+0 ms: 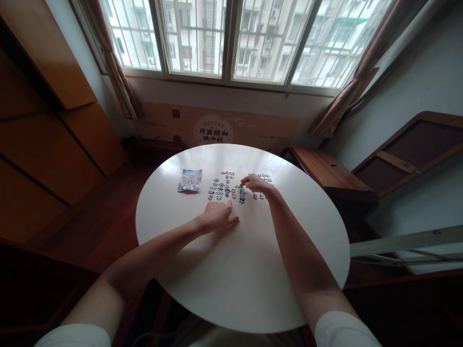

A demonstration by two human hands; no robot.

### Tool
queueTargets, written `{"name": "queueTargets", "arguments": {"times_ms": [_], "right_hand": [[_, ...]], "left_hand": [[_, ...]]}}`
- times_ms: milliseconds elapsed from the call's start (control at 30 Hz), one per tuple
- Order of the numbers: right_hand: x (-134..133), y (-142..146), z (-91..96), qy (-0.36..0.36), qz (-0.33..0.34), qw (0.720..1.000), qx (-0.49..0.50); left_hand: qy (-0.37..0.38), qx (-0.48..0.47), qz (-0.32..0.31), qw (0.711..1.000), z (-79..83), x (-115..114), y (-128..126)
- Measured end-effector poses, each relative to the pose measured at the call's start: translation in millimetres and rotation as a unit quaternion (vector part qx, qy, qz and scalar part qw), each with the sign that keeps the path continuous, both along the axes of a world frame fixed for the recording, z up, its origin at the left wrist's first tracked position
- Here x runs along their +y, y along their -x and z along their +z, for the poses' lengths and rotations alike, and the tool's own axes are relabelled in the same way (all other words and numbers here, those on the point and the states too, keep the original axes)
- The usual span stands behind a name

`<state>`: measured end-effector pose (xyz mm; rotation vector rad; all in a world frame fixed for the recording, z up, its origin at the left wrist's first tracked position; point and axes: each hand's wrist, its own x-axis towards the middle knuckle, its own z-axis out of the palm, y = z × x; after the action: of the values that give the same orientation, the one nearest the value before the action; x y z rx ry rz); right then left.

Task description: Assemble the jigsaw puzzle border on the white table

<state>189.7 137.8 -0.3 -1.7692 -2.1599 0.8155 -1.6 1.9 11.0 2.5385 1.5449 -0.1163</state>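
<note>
Small jigsaw pieces [219,196] lie scattered in the middle of the white round table [202,289]. A narrow joined strip of jigsaw pieces [242,195] sits among them. Directly over the strip's far end is my right hand [256,182], its thumb and fingertips pinched on a jigsaw piece, mostly hidden by the fingers. More pieces [265,177] show behind and beside that hand, some covered by it. My left hand [218,215] rests on the tabletop nearer to me, just short of the pieces, thumb and finger apart, with nothing seen in it.
A colourful printed picture sheet [190,180] lies on the table to the left of the pieces. A wooden desk [325,168] stands beyond the table's right edge, near a leaning framed panel [412,149]. Behind the table are a printed cardboard panel [246,125] and barred windows.
</note>
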Motion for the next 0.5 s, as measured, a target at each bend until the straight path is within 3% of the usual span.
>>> {"name": "queueTargets", "arguments": {"times_ms": [500], "right_hand": [[-3.8, 2.0, 4.2, 0.013, -0.009, 1.0, 0.015]], "left_hand": [[-0.012, 0.006, -0.008, 1.0, -0.9, 0.3, 1.3]]}}
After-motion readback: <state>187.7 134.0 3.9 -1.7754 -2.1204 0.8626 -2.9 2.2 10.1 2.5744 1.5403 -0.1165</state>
